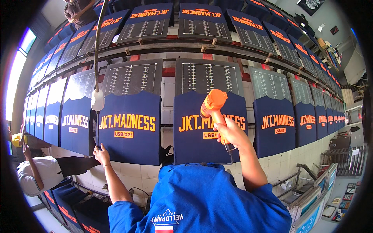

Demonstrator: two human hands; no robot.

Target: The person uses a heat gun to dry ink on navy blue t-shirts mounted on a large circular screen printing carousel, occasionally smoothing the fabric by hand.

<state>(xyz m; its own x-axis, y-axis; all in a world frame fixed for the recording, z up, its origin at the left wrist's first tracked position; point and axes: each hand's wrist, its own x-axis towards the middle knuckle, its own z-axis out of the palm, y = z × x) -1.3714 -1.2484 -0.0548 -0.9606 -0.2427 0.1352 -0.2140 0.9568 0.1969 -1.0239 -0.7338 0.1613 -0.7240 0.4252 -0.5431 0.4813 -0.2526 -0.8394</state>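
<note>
My right hand (234, 134) is closed around the handle of an orange heat gun (215, 101). Its dark nozzle points left and down, above the print on a navy T-shirt (194, 149) and partly covering the lettering. At the left, my left hand (101, 154) grips a thin dark power cord (97, 130) near the lower edge of another navy shirt (136, 145). Above that hand, the cord meets a white socket block (97, 100) hanging on a thicker cable (96, 58). Both shirts lie flat on dark printing boards and carry orange and yellow lettering.
Rows of similar shirts on boards, such as this shirt (274, 138), extend to both sides. Beyond a rail (171, 46) runs another row. One person (39, 174) works at the lower left; another (79, 13) stands far left. Screen frames (316, 194) lean at the lower right.
</note>
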